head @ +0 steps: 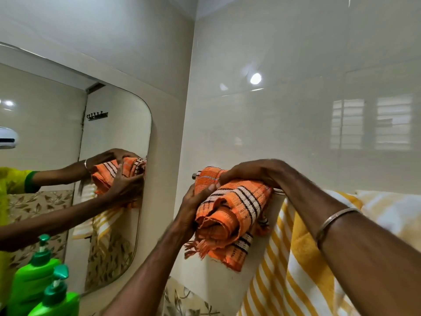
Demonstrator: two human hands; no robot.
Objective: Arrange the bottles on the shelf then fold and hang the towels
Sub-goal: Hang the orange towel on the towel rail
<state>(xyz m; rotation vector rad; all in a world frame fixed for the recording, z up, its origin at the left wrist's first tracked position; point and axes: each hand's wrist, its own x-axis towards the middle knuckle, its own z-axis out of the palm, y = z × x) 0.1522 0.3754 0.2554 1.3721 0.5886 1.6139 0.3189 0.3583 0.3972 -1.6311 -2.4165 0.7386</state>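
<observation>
Orange towel [230,208], folded into a thick bundle, sits at the centre of the frame draped over the towel rail [278,190], so the hanging part looks nearly done imo. Left hand [196,207] grips its near edge with curled fingers, right hand [252,174] presses on top, fingers bent over the cloth. Yellow striped towel [296,265] already hangs to the right, so that's two towels. One green pump bottle [57,297] lower left, the second green one is its reflection in the mirror [114,124]; can't see the shelf
</observation>
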